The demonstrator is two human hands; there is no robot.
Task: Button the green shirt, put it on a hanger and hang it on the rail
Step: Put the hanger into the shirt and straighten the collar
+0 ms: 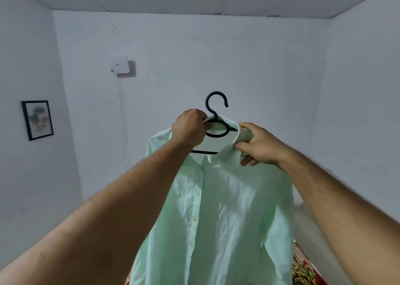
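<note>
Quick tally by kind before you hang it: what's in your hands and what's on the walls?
Pale green button-up shirt: 1
Black plastic hanger: 1
Black-framed picture on the left wall: 1
White box mounted on the back wall: 1
Hands in a grip at the collar, left hand and right hand: 2
Total: 6

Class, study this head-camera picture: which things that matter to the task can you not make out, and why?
- Rail: nowhere in the head view, so out of frame.
- Green shirt: hem cut off by the bottom edge.
- Hanger: shoulders hidden inside the shirt; neck partly covered by the left hand.
- Top button: hidden by the collar gripped by the right hand.
</note>
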